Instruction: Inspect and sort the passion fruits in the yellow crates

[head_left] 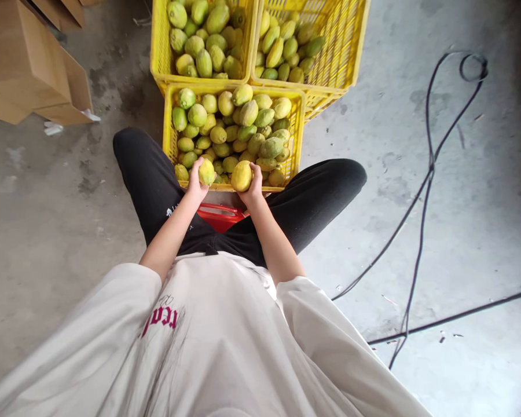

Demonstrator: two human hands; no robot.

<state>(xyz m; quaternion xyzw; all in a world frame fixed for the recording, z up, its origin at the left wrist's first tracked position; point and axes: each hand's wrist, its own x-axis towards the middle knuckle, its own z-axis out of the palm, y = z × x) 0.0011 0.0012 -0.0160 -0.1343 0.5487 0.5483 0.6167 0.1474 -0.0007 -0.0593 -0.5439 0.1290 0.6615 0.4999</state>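
Observation:
My left hand is closed around a yellow-green lemon, just above the near edge of a yellow plastic crate. To its right, my right hand grips a second, yellower lemon at about the same height. The two held lemons are a little apart from each other. Many green and yellow lemons fill the crate between my knees. Part of each hand's fingers is hidden behind the fruit.
Two more yellow crates, a left one and a right one, hold similar fruit behind. Cardboard boxes stand at the upper left. A black cable loops over the concrete floor on the right. Something red is between my legs.

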